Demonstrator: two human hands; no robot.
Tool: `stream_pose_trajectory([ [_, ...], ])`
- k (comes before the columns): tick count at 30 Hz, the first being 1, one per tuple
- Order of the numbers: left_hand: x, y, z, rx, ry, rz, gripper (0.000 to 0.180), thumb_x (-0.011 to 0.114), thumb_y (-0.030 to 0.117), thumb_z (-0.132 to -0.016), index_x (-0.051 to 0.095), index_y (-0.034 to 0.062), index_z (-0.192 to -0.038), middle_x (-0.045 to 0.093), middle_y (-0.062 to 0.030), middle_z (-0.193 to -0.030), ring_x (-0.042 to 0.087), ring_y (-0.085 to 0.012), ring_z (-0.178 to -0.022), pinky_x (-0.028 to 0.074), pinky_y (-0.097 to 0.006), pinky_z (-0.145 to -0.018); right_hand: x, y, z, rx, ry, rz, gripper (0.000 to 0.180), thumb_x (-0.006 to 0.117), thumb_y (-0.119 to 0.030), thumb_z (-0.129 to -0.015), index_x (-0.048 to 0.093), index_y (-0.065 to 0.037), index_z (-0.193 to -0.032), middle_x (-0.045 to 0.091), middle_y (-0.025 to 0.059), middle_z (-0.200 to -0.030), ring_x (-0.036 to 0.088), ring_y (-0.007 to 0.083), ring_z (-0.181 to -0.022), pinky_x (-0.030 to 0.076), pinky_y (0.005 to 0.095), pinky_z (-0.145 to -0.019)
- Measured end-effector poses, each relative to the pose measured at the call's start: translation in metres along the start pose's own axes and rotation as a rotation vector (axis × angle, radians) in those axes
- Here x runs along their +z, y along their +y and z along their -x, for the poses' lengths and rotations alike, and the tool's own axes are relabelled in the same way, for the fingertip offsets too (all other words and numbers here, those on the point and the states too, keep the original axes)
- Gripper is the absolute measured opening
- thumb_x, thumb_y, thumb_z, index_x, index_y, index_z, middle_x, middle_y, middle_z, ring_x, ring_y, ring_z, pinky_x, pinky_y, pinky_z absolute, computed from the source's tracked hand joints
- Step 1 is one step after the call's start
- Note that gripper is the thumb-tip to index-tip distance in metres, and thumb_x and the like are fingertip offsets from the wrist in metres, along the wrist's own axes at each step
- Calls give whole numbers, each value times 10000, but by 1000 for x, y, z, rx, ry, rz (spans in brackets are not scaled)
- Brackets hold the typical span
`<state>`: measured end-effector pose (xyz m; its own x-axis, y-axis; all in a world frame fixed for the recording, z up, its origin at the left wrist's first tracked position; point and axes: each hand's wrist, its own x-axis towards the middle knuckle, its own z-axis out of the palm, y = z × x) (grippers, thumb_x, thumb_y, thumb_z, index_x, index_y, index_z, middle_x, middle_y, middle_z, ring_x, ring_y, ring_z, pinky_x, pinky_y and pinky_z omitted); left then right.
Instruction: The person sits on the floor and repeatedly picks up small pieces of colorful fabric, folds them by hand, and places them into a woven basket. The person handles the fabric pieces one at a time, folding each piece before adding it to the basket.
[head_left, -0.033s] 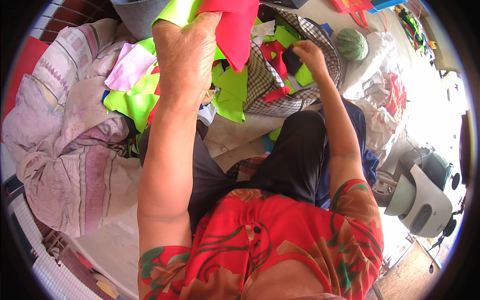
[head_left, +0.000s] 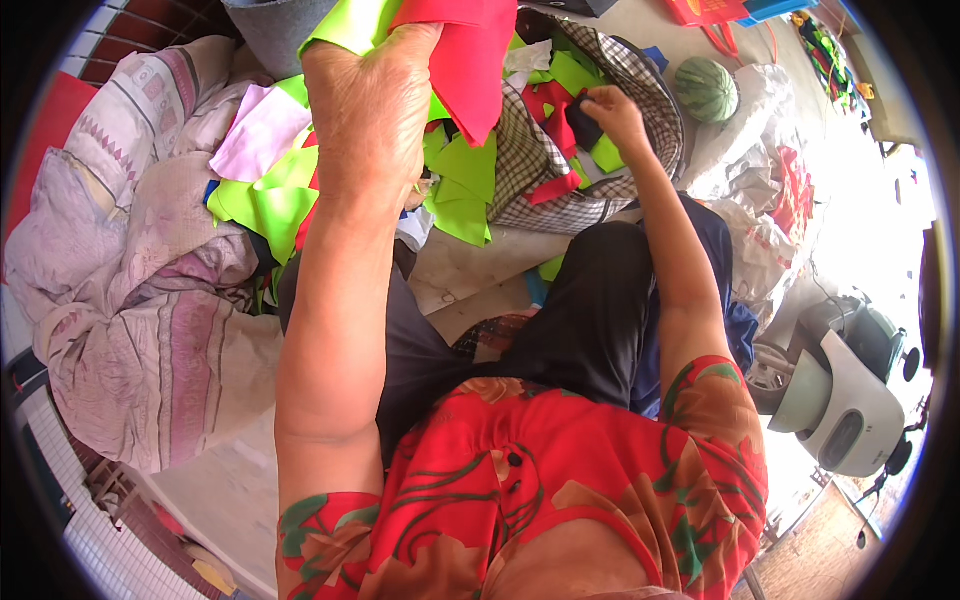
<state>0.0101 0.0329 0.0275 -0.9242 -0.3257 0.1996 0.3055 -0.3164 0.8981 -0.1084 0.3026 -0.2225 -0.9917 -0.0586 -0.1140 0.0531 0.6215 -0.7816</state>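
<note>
My left hand (head_left: 368, 110) is raised at the top of the view, closed around red fabric (head_left: 470, 75) and lime-green fabric (head_left: 350, 28). My right hand (head_left: 615, 115) reaches over a checked cloth bag (head_left: 530, 185). Its fingers are pinched at the edge of a black fabric scrap (head_left: 583, 125); the fingertips are partly hidden. Red, lime-green and white scraps lie around it in the bag. More lime-green scraps (head_left: 460, 195) spill between the bag and my left forearm. A second heap of lime-green scraps (head_left: 265, 200) with a pale pink piece (head_left: 258, 130) lies left of that forearm.
A crumpled patterned quilt (head_left: 165, 340) fills the left side. Behind it stands a grey bucket (head_left: 275, 35). A striped watermelon (head_left: 706, 90) and white plastic bags (head_left: 750, 170) lie to the right of the checked bag. A grey-white machine (head_left: 850, 390) stands at the far right.
My right hand has shifted slightly left over the bag, closer in on the black scrap. My left hand and its fabric are nearly still.
</note>
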Motion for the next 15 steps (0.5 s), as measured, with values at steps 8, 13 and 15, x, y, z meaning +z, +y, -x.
stream_pose_trajectory([
  [8,-20,-5,0,11,89,-94,306,564,-53,-795,590,-69,-1100,641,-117,-1032,619,-174,-925,471,-290,-858,65,38,1,187,-120,648,865,737,-572,-617,378,-249,-1334,226,205,-1406,324,527,-1200,394,583,-915],
  [13,-16,-3,-4,-18,129,-49,305,555,-61,-797,584,-75,-1100,641,-121,-1026,620,-183,-932,477,-296,-858,78,125,-11,1,-216,745,508,687,-267,-683,528,-179,-1158,405,206,-1300,554,425,-992,472,468,-842],
  [15,-18,-2,-2,-18,137,-59,306,555,-60,-797,585,-71,-1101,640,-120,-1027,619,-182,-936,477,-295,-859,77,123,-7,-144,-220,673,364,646,-161,-677,591,-126,-1036,559,195,-1147,606,371,-909,489,434,-797],
])
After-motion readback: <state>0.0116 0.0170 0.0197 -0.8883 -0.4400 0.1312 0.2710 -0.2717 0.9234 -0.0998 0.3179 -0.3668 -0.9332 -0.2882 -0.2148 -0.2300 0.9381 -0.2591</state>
